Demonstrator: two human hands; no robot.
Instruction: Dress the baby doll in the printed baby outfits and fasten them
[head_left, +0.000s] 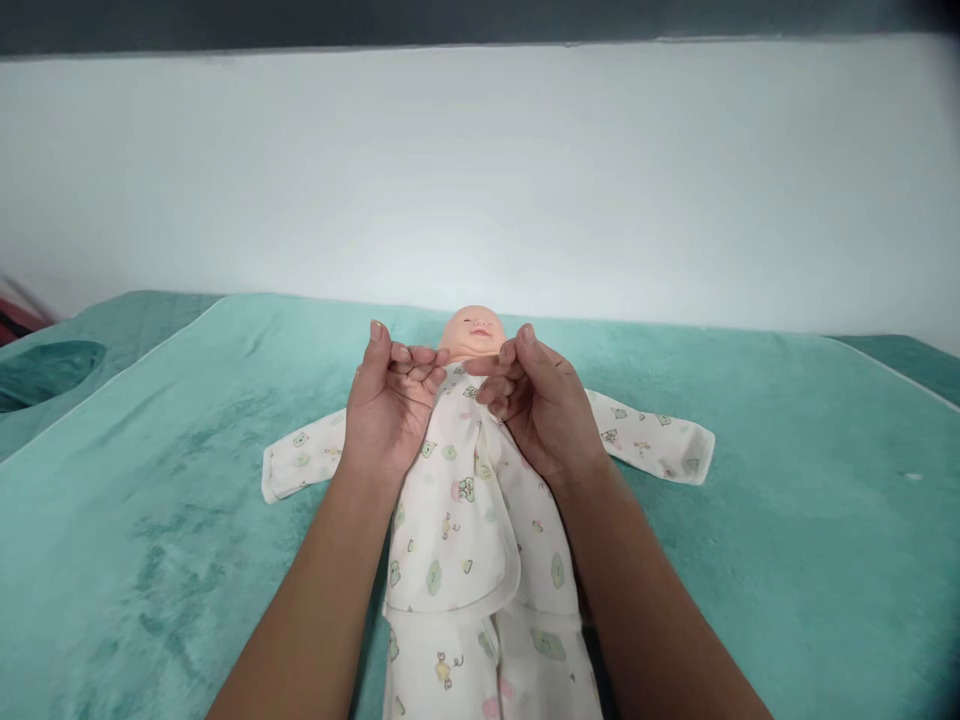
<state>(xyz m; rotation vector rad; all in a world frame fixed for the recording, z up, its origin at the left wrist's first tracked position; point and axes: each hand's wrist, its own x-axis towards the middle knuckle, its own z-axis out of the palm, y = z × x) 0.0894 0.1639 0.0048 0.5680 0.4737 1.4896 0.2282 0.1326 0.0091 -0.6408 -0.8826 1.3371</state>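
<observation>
A baby doll lies on its back, head away from me. It wears a white printed wrap top and matching trousers, and its sleeves are spread to both sides. Over the upper chest, just below the chin, my left hand is palm up with loosely bent fingers and nothing in it. Facing it across a small gap, my right hand has its index finger stretched towards the left and the others curled, also holding nothing. My hands and wrists hide parts of the shoulders and sleeves.
A green plush sheet with a pale edge covers the bed. Behind the doll's head stands a white wall with a dark band along the top. Darker green quilted cloth shows at the left, near something red at the edge.
</observation>
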